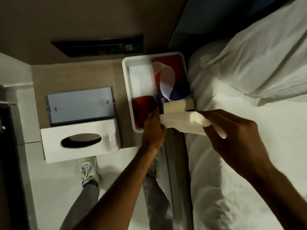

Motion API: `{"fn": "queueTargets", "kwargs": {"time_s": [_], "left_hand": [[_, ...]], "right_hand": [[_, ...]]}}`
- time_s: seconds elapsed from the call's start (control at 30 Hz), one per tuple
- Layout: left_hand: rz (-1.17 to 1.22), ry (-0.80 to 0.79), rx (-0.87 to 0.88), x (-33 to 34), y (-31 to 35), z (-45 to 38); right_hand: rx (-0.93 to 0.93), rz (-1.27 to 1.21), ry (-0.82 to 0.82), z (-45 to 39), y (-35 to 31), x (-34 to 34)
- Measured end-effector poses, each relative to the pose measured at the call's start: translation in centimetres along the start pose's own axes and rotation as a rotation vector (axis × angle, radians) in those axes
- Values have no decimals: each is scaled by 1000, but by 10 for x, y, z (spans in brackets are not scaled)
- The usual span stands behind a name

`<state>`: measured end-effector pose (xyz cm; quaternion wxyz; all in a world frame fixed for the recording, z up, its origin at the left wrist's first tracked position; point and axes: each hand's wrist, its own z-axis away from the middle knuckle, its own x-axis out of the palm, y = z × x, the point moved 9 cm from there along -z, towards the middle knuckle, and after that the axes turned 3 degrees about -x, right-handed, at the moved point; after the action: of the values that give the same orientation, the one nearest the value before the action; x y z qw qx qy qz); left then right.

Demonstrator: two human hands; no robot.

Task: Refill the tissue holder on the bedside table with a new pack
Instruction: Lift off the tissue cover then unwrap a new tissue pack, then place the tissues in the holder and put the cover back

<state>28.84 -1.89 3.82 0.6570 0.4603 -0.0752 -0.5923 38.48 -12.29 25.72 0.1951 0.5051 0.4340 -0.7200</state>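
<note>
Head view: we look straight down at a bedside table (74, 75) beside a white bed (249, 146), with our own legs and shoes below.
Holder shell: the white tissue holder cover (79, 140), with its dark oval slot, lies near the table's front edge, and nothing shows through the slot.
Base plate: the grey plate (81, 105) lies flat just behind the cover, touching or nearly so, off whatever it closes.
Tray: a white tray (127, 77) sits at the table's bed side and holds the new pack.
New pack: the red, white and blue tissue pack (171, 77) lies in the tray, its near end torn open or folded back; we cannot tell which.
Left hand: our left hand (152, 125) rests at the tray's near edge, fingers curled together against the pack's red end and the tissue.
Right hand: our right hand (232, 130) pinches a wad of white tissue (184, 122) between thumb and fingers, just over the bed's edge.
Done so far: we judge the holder is opened and emptied, and the pack is being unwrapped.
Left to do: load the tissues into the cover, refit the plate, turn it upright.
Hard to see: dim light blurs the pack's lettering, and our left fingertips are hidden behind the tissue.
</note>
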Motion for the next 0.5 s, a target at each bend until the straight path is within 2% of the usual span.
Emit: {"fn": "queueTargets", "kwargs": {"time_s": [0.07,0.13,0.2,0.23,0.33,0.4,0.43,0.5], "left_hand": [[-33,-19,22,-14,-5,4],[-51,126,59,-58,-15,18],[49,262,19,-111,-37,37],[177,268,-89,-132,-54,43],[764,116,-518,-157,-111,61],[1090,62,-698,-172,-139,77],[1228,24,-728,-181,-146,80],[1466,-80,-620,-201,-143,73]], "right_hand": [[69,-137,-6,-5,-4,-1],[114,-266,1,-13,-11,-1],[164,-471,6,-23,-22,2],[192,-605,8,-30,-30,7],[302,-1159,-44,-50,-63,44],[432,-1389,-106,-62,-85,86],[488,-1428,-132,-67,-95,110],[578,-1447,-154,-73,-112,155]]}}
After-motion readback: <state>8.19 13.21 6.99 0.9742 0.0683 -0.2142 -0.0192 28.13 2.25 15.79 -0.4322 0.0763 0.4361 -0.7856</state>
